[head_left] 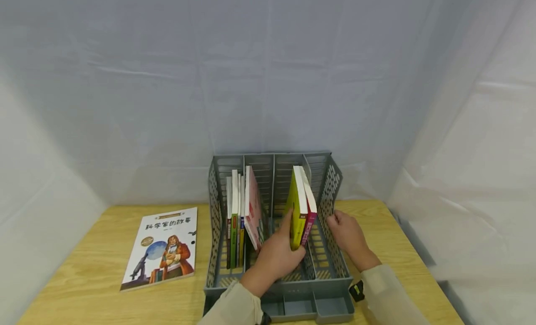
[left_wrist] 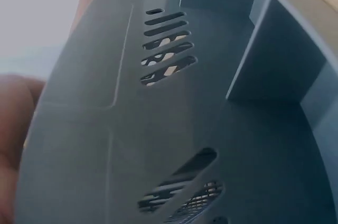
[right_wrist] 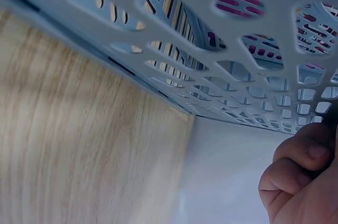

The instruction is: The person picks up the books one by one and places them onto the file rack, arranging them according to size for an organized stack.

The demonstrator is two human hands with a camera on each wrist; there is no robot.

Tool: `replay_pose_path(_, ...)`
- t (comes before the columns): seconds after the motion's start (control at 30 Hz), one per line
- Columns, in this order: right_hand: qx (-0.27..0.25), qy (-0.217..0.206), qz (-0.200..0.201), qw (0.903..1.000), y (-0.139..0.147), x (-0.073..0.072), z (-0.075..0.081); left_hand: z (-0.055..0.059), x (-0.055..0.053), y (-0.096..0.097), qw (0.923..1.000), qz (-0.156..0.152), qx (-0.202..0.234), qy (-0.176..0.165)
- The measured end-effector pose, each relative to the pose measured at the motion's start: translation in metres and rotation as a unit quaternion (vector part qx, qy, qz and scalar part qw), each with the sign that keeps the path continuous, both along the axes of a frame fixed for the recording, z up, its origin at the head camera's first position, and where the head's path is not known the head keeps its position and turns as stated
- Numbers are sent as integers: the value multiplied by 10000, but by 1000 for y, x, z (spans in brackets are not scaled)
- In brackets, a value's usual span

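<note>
A grey slotted desktop book rack (head_left: 278, 284) with upright dividers stands on the table. My left hand (head_left: 274, 257) reaches into it from the front and holds a yellow-green book (head_left: 298, 225), fingers along its left face and thumb low by the spine. Against that book's right side leans a magenta-spined book (head_left: 310, 222). My right hand (head_left: 347, 234) grips the rack's perforated right side wall (head_left: 331, 185); curled fingers (right_wrist: 288, 174) show beside it in the right wrist view. In the left wrist view the rack's front (left_wrist: 158, 123) hides most of the left hand.
Several thin books (head_left: 235, 222) stand in the leftmost compartment, with a pink-covered book (head_left: 254, 208) leaning beside them. A white illustrated book (head_left: 165, 246) lies flat left of the rack. Small trays (head_left: 299, 308) line the rack's front. White sheeting (head_left: 268, 83) hangs behind the wooden table (head_left: 90, 250).
</note>
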State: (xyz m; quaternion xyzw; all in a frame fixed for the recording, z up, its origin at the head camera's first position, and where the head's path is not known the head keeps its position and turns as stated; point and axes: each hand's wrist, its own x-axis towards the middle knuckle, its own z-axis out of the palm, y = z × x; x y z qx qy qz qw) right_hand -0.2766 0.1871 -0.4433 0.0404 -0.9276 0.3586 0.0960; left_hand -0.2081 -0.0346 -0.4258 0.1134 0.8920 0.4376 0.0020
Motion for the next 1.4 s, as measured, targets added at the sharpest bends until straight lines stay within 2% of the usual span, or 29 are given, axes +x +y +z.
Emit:
replay_pose_path(0.1,-19,-61,-30,10000,0,1,-2,2,4,-3,9993,-249,-6,-260)
replay_pose_path(0.2,-54,-100,-25,9999,0,1,-3,5,7,-4,9991,-282,-124,-276)
replay_pose_path(0.47,76,-39,-19,10000,0,-3,-1,9,5,1,9987,-108,-481,89)
replay_pose_path(0.67,83,-67,-56,9999,0,-4,0,8,-4,8,9975,196,-546,396)
replay_pose_path(0.8,39,-93,-109,9999,0,-3,0,5,-4,8,9966,126,-698,430)
replay_pose_path(0.9,-7,-138,-139,9998,2,0,0,8,4,1,9968,-160,-737,267)
replay_pose_path(1.0,-63,-203,-105,9997,0,2,-2,21,24,-12,9954,-593,-734,180)
replay_pose_path(1.07,-68,-211,-75,9997,0,2,-3,35,43,-25,9937,-861,-606,397)
replay_pose_path(1.1,-70,-206,-53,9997,0,2,-3,42,52,-32,9914,-996,-474,702)
replay_pose_path(1.13,-81,-197,-37,9998,0,2,-2,50,61,-41,9867,-1175,-263,1094)
replay_pose_path(1.17,-78,-187,-22,9998,0,2,-2,56,67,-51,9775,-1375,40,1599)
replay_pose_path(1.2,-73,-167,-4,9998,0,1,-1,61,72,-62,9623,-1542,383,2205)
replay_pose_path(1.23,-63,-154,0,9999,0,1,0,66,74,-73,9421,-1688,758,2795)
replay_pose_path(1.27,-64,-145,6,9999,0,1,1,69,74,-85,9174,-1748,1017,3428)
replay_pose_path(1.3,-51,-151,8,9999,1,1,1,71,71,-98,8923,-1714,1210,3998)
replay_pose_path(1.33,-44,-160,-1,9999,0,1,1,71,68,-111,8745,-1552,1370,4387)
replay_pose_path(1.37,-27,-178,-10,9998,0,1,1,70,65,-123,8684,-1199,1476,4579)
replay_pose_path(1.4,-11,-206,-18,9998,0,2,1,68,62,-136,8733,-737,1469,4586)
